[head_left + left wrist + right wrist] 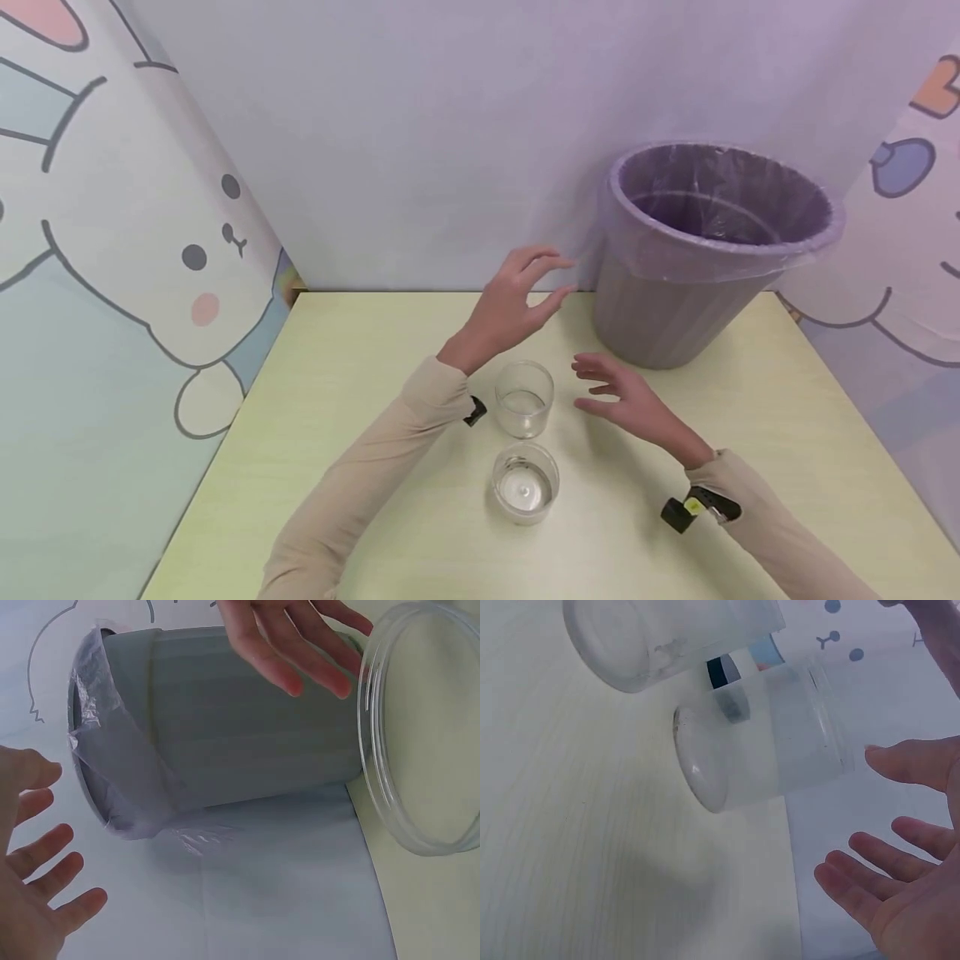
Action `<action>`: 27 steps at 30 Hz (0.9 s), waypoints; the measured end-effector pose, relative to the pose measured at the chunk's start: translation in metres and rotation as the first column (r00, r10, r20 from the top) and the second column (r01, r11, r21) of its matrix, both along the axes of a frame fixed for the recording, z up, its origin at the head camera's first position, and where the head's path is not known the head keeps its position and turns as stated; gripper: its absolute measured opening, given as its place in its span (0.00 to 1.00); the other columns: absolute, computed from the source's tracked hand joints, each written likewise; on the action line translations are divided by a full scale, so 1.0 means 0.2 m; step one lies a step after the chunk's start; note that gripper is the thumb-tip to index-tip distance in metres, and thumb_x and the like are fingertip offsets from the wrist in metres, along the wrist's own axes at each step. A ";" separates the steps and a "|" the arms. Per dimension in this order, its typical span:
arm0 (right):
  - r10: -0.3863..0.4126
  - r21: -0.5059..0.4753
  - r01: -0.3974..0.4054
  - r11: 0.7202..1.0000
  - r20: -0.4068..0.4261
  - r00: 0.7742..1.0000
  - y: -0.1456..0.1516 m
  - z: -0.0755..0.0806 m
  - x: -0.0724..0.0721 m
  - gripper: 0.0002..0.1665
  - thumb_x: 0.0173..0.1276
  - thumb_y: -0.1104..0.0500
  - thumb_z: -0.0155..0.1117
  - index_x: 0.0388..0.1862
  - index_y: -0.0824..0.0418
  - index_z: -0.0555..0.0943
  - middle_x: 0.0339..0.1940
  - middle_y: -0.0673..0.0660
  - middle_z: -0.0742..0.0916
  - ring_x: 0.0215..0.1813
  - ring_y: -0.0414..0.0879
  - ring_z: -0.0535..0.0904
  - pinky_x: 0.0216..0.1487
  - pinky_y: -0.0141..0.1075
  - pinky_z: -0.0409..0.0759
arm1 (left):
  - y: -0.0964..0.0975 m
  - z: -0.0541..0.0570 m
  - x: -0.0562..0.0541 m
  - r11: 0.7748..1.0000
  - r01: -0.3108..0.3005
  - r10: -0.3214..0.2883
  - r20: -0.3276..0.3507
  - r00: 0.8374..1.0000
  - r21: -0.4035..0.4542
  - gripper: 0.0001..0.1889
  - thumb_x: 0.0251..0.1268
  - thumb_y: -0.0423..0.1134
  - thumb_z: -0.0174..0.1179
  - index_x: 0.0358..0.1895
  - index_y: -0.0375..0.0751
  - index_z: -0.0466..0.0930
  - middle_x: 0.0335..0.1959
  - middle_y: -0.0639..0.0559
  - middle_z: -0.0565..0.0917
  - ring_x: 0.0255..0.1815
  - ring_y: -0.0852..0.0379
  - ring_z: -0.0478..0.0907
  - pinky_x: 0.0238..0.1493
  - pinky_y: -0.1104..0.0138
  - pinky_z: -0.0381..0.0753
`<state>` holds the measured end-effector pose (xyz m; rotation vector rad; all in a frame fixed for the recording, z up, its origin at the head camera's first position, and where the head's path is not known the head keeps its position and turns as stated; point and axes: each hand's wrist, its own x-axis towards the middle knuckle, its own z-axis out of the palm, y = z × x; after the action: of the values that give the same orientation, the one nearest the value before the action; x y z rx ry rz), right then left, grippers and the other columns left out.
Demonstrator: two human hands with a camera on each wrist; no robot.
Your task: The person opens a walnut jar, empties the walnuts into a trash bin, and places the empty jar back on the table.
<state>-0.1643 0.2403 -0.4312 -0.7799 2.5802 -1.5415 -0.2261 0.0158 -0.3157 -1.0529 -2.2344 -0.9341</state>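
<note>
Two clear cups stand one behind the other on the table, the far cup [524,400] and the near cup [525,485]. Clear liquid seems to lie low in both. Beyond the far cup, my left hand [513,300] hovers with fingers spread and nothing between them. To the right of that cup is my right hand [622,396], its fingers loosely extended and holding nothing. In the right wrist view, the right thumb comes close to the rim of a cup [780,742]. The left wrist view catches a cup's rim [375,742] at the right edge.
A grey bin [660,308] lined with a thin plastic bag [622,233] stands at the table's back right, beyond my right hand. The pale yellow-green table [360,350] meets a plain wall [412,150] behind. Panels with cartoon animals [150,275] flank both sides.
</note>
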 end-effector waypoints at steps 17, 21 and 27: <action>-0.083 0.095 0.096 0.991 -0.133 0.988 0.10 0.10 0.06 0.33 0.61 0.61 0.69 0.64 0.62 0.69 0.59 0.60 0.78 0.59 0.55 0.74 0.51 0.47 0.76 | -0.33 -0.18 0.18 0.995 -0.103 0.101 0.052 0.993 0.020 0.16 0.62 0.38 0.62 0.53 0.42 0.78 0.56 0.49 0.74 0.61 0.55 0.67 0.56 0.62 0.71; -0.110 0.164 0.140 0.976 -0.177 0.978 0.12 0.10 0.07 0.34 0.62 0.56 0.68 0.65 0.63 0.69 0.61 0.59 0.76 0.62 0.54 0.71 0.54 0.49 0.73 | -0.36 -0.21 0.20 0.994 -0.106 0.106 0.052 0.993 -0.003 0.17 0.62 0.39 0.61 0.54 0.41 0.77 0.55 0.48 0.74 0.60 0.54 0.67 0.55 0.61 0.71; -0.107 0.232 0.168 0.958 -0.256 0.961 0.12 0.11 0.08 0.37 0.62 0.52 0.68 0.67 0.63 0.67 0.64 0.59 0.74 0.65 0.56 0.67 0.59 0.53 0.66 | -0.42 -0.25 0.24 0.992 -0.126 0.127 0.042 0.991 -0.020 0.18 0.61 0.38 0.62 0.54 0.40 0.77 0.55 0.47 0.74 0.60 0.52 0.67 0.55 0.59 0.72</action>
<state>-0.1488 0.2634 -0.4096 -0.8198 2.9885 -1.1738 -0.1785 -0.0690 -0.3666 -0.8949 -2.3183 -0.8924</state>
